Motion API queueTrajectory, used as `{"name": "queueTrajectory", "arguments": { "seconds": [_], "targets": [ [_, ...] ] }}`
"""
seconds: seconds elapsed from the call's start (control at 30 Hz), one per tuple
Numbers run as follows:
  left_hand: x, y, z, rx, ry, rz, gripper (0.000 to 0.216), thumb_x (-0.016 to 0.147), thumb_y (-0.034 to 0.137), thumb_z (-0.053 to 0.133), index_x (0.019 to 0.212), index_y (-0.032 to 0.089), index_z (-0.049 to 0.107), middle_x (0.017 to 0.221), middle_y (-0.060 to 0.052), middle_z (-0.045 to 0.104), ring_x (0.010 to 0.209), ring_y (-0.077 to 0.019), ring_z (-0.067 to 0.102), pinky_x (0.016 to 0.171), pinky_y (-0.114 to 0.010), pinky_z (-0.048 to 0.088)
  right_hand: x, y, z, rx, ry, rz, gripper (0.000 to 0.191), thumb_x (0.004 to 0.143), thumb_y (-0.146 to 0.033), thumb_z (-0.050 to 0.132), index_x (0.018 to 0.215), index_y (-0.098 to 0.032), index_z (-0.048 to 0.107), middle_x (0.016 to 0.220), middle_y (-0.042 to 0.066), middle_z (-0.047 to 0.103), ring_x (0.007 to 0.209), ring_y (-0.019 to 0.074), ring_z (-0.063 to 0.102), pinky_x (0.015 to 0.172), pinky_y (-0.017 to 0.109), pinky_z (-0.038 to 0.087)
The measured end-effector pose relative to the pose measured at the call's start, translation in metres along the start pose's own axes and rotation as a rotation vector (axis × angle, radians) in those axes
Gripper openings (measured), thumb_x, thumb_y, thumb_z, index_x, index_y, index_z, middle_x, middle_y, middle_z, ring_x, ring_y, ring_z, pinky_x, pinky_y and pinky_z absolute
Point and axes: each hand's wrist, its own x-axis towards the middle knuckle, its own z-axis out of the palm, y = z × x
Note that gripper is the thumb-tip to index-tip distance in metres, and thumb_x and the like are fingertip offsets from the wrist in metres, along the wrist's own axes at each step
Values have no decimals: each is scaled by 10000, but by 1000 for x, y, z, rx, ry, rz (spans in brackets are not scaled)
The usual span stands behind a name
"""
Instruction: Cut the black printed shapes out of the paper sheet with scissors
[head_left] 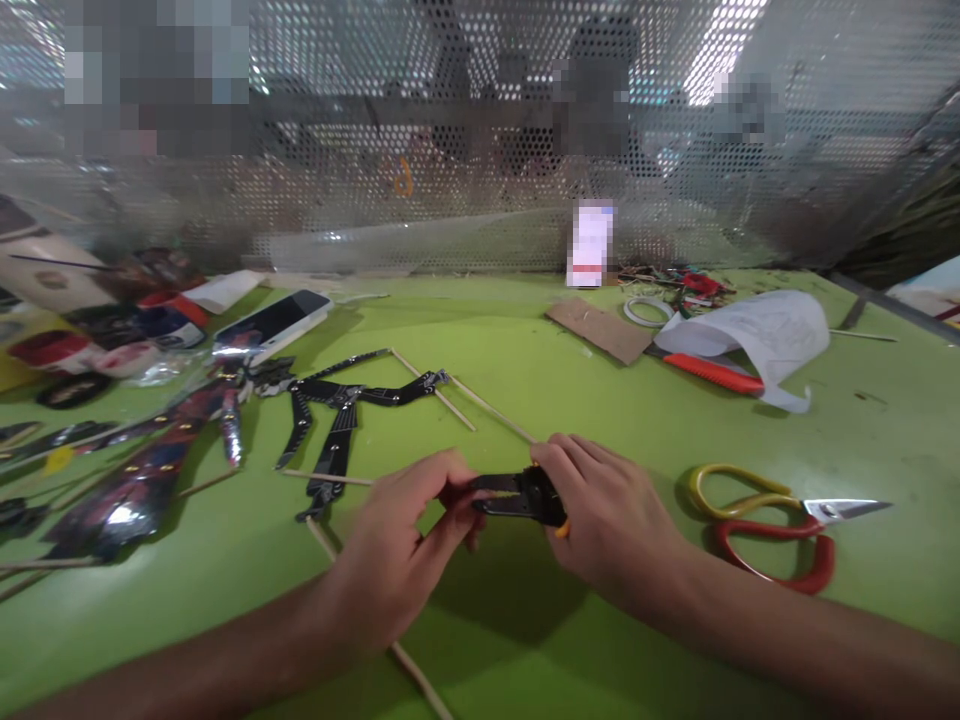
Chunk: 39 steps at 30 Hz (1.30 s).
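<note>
My left hand (397, 545) and my right hand (607, 515) meet over the green table (495, 330), both pinched on a small black tool (517, 495) that looks like pliers. The right hand wraps its black handle, where a bit of orange shows. The left fingers pinch at its jaw end; whatever sits between them is hidden. A thin wooden stick (491, 408) runs behind the right hand. A black jointed puppet piece (337, 420) with sticks lies just beyond my left hand.
Scissors with yellow and red handles (772, 525) lie right of my right hand. A phone (274, 320), dark red-blue puppet figures (142, 480), cardboard (600, 330), white paper (757, 335) and a red-handled tool (709, 372) lie around. A perforated metal screen (480, 150) closes the back.
</note>
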Motion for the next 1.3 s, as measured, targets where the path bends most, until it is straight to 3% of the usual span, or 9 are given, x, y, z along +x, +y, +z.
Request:
{"name": "queueTrajectory", "arguments": {
  "seconds": [0.6, 0.9, 1.3],
  "targets": [
    [-2, 2, 2, 67, 51, 32, 164, 974, 165, 479, 831, 188, 556, 648, 15, 593, 561, -121, 562, 487, -202, 439, 0, -3, 0, -52, 44, -2, 231, 676, -44, 470, 837, -157, 591, 710, 63, 654, 609, 214, 600, 549, 314, 399],
    [-2, 2, 2, 95, 69, 60, 151, 969, 144, 491, 837, 191, 548, 653, 20, 594, 562, -119, 561, 495, -207, 437, 2, -4, 1, -100, 82, -24, 202, 766, -50, 426, 816, -137, 602, 700, 83, 638, 591, 229, 598, 533, 322, 408],
    [-4, 3, 1, 120, 63, 94, 171, 1015, 236, 449, 874, 198, 538, 676, 18, 582, 571, -115, 545, 503, -205, 418, 0, -6, -2, -109, 118, -26, 240, 840, -42, 386, 809, -146, 600, 703, 74, 637, 596, 222, 587, 554, 322, 392]
  ]
}}
